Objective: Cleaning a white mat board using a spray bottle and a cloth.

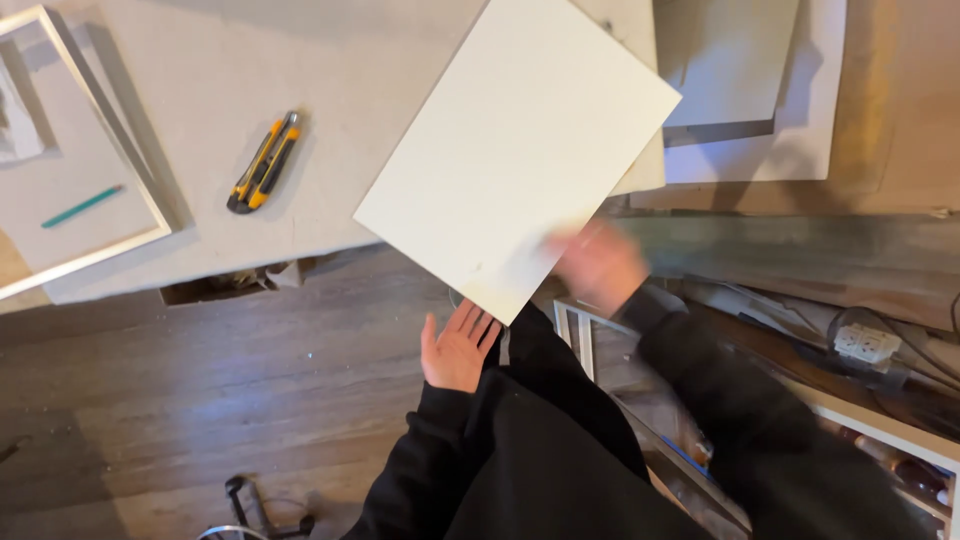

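A large cream rectangular board [520, 145] lies tilted over the edge of a grey work surface [250, 60], its lower corner hanging past the edge. My left hand [457, 348] is under that corner, palm up and fingers spread, apparently touching its underside. My right hand [598, 265] is blurred at the board's lower right edge; whether it grips the board is unclear. Both arms wear black sleeves.
A yellow and black utility knife [264, 162] lies on the grey surface. At left sit a pale wooden frame [115, 130] and a teal pencil [82, 206]. More boards [760, 90] are stacked at upper right. A power strip [866, 345] and shelving [880, 425] are at right, above a wooden floor [200, 380].
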